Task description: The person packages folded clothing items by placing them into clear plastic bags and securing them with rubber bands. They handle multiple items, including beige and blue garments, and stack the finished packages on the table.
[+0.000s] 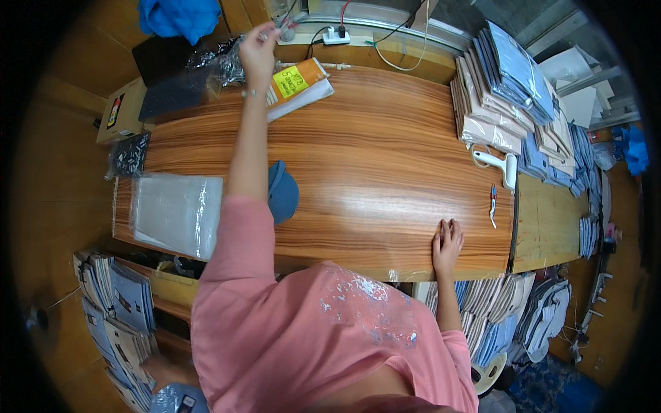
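At the far edge of the bench (pixel 385 172), the left hand (pixel 258 47) reaches out with its grip pinched on a small clear bag (pixel 284 24), held up beside an orange-and-yellow packet (pixel 297 79). The right hand (pixel 447 242) lies flat and open on the near edge, holding nothing. The step looks like a fetch; bringing the bag back needs a steady pinch, clear of the blue cap (pixel 282 193).

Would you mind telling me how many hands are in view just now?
2: the left hand is stretched to the table's far edge by crinkled clear plastic; the right hand lies flat on the table near its front edge.
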`<state>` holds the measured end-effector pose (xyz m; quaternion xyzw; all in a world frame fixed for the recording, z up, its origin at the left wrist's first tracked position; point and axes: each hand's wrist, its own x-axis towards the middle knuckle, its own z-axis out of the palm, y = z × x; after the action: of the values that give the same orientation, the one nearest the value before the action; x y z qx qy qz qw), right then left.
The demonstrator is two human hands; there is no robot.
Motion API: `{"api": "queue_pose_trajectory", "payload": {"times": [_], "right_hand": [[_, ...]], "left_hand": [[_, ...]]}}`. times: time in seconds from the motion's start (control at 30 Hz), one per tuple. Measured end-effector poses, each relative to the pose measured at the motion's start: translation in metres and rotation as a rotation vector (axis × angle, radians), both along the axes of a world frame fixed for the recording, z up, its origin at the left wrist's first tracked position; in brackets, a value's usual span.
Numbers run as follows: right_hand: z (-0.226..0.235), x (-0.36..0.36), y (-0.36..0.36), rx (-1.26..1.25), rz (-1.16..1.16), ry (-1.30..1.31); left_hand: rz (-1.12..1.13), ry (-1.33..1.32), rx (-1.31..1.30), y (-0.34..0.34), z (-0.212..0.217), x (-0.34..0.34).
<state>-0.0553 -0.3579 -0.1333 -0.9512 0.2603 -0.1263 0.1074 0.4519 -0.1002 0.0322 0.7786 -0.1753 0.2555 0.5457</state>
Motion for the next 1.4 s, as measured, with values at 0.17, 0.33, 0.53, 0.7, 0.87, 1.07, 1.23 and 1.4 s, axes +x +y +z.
{"api": "queue_pose_trajectory", "payload": {"times": [0.17, 0.33, 0.53, 0.7, 0.87, 1.07, 1.23, 1.4], "right_hand": [[0.008, 0.008, 0.000, 0.023, 0.021, 0.008], [0.008, 0.008, -0.001, 0.063, 0.004, 0.019], [0.011, 0.009, 0.001, 0.073, 0.002, 0.037], [0.009, 0.010, -0.003, 0.077, 0.019, 0.043], [0.009, 0.009, -0.001, 0.068, 0.006, 0.064], [0.005, 0.008, -0.002, 0.032, 0.021, 0.051], [0.004, 0.005, -0.002, 0.044, 0.018, 0.039], [0.007, 0.011, 0.001, 0.060, 0.013, 0.019]], "left_hand": [[0.166, -0.431, 0.439, 0.010, 0.031, 0.093], [0.066, -0.103, 0.854, -0.008, 0.016, 0.146], [0.038, -0.008, 0.606, -0.033, 0.026, 0.156], [0.106, 0.089, 0.631, -0.041, 0.040, 0.146], [0.219, -0.001, 0.813, -0.049, 0.042, 0.150], [0.228, 0.013, 0.776, -0.053, 0.019, 0.189], [0.241, 0.065, 0.716, -0.048, 0.013, 0.161], [0.197, -0.019, 0.858, -0.042, 0.009, 0.156]]}}
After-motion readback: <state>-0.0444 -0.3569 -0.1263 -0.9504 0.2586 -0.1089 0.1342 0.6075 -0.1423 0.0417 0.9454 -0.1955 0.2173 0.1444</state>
